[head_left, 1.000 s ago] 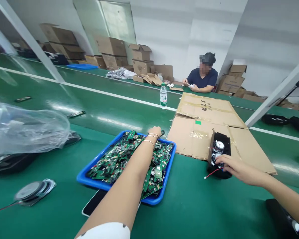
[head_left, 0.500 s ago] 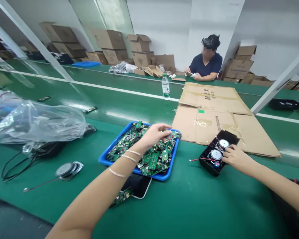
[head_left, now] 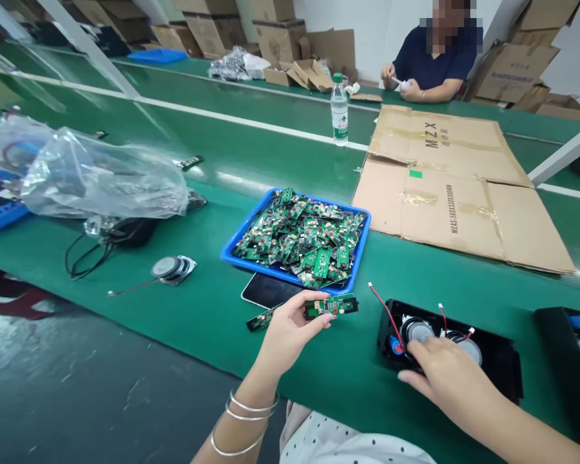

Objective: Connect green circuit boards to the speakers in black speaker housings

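My left hand (head_left: 290,328) pinches a small green circuit board (head_left: 331,305) just in front of the blue tray (head_left: 236,256), which is heaped with several more boards. My right hand (head_left: 444,377) rests curled over the near edge of a black speaker housing (head_left: 493,354) that holds two round speakers with red and white wires. The fingertips of that hand are hidden behind it. A dark phone (head_left: 268,292) lies under the tray's near edge, with another loose board (head_left: 260,319) beside it.
A flattened cardboard sheet (head_left: 464,193) lies right of the tray, a water bottle (head_left: 339,109) behind it. A clear plastic bag (head_left: 101,177), cables and a loose speaker (head_left: 170,267) sit at the left. Another person sits across the green bench. A second black housing (head_left: 568,348) is at the far right.
My left hand came back from the tray toward me with one circuit board in it. My right hand drew the black speaker housing closer. My view dropped lower and nearer.
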`<action>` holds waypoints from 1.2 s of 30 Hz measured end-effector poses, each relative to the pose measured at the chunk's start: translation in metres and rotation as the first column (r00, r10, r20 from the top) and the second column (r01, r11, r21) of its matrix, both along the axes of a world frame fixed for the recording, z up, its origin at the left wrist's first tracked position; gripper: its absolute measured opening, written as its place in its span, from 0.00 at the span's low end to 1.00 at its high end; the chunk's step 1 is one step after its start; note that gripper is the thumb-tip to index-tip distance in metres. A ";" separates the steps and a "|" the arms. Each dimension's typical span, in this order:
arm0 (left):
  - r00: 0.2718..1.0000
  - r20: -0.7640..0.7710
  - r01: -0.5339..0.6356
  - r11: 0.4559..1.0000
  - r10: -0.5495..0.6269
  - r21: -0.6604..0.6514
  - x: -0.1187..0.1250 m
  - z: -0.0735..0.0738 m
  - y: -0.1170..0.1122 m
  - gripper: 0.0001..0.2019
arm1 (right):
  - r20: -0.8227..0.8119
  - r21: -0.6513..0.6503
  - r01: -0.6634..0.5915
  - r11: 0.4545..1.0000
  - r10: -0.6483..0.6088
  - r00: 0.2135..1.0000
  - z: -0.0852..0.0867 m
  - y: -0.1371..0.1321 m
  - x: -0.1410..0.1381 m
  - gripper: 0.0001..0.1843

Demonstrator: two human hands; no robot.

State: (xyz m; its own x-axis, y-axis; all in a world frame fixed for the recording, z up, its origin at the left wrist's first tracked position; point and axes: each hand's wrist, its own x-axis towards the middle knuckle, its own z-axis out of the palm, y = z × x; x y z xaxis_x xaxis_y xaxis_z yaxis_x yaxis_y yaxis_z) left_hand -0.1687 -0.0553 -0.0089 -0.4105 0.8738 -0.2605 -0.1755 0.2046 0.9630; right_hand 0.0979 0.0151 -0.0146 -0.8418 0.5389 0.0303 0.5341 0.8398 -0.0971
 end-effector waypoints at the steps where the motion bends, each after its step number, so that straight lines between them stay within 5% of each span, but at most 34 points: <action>1: 0.994 0.103 -0.022 1.000 0.023 -0.010 0.002 -0.004 -0.004 0.16 | -0.078 -0.032 0.053 0.998 -0.055 0.995 0.006 0.002 -0.006 0.10; 4: 0.918 0.390 -0.054 0.998 0.068 -0.045 0.009 -0.014 -0.012 0.17 | -0.276 -0.057 0.174 0.983 -0.183 0.943 0.016 0.010 -0.033 0.19; 8: 0.836 0.548 0.013 0.998 0.019 -0.055 0.022 -0.022 -0.017 0.20 | -0.309 -0.066 0.209 0.976 -0.219 0.925 0.008 0.014 -0.068 0.18; 11: 0.794 0.607 0.034 0.999 -0.013 -0.024 0.030 -0.023 -0.022 0.16 | -0.445 -0.270 0.161 0.949 -0.271 0.854 0.004 0.013 -0.078 0.14; 14: 0.760 0.650 0.012 1.000 -0.016 0.011 0.036 -0.021 -0.024 0.15 | -0.547 -0.557 0.027 0.830 -0.392 0.740 0.017 0.015 -0.076 0.09; 16: 0.731 0.682 -0.028 0.999 -0.010 0.045 0.040 -0.017 -0.024 0.15 | -0.551 -0.628 -0.055 0.776 -0.394 0.736 0.030 0.014 -0.073 0.06; 20: 0.698 0.715 -0.094 0.988 -0.022 0.123 0.052 -0.008 -0.023 0.17 | -0.595 -0.508 -0.108 0.855 -0.257 0.762 0.045 0.004 -0.074 0.06; 25: 0.750 0.646 -0.016 0.974 -0.139 0.227 0.062 -0.007 -0.024 0.17 | -0.659 -0.331 -0.114 0.937 -0.143 0.739 0.043 -0.011 -0.076 0.06; 36: 0.823 0.522 0.093 0.960 -0.223 0.263 0.068 -0.005 -0.024 0.18 | -0.650 -0.258 -0.110 0.960 -0.089 0.755 0.046 -0.008 -0.068 0.09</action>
State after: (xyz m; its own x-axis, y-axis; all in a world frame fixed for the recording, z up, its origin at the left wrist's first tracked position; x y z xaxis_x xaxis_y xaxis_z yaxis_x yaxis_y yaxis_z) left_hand -0.1009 -0.0794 -0.0137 -0.1105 0.9744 -0.1959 -0.6648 0.0740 0.7434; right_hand 0.0295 0.0074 0.0316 -0.6750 0.5999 0.4296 0.2481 0.7328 -0.6336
